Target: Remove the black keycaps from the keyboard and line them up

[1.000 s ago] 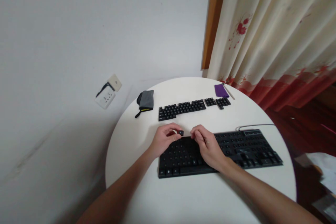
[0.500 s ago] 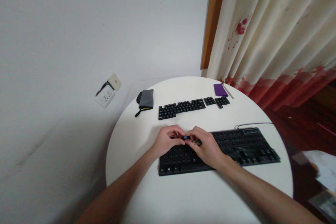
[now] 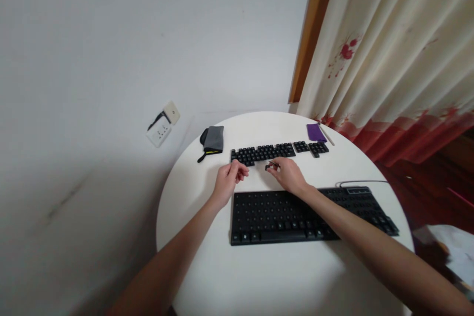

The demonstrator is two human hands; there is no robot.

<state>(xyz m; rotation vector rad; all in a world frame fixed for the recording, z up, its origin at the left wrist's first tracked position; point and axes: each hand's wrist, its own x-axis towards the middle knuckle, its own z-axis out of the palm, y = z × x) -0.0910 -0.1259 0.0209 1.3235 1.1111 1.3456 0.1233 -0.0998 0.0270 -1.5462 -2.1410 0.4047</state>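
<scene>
black keycap (image 3: 267, 167) pinched in right hand (image 3: 290, 177) fingers beside the keycap rows (image 3: 263, 152); left hand (image 3: 226, 183) fingers curled, empty.

You are working with both arms bare: no sleeves are showing anywhere along the forearms, from the bottom edge of the view up to the wrists. Your left hand (image 3: 226, 181) and right hand (image 3: 290, 176) are wearing no gloves. No rings, watch or wristband are showing on either one. The fingers are looking slim, with nails too small to judge.
</scene>
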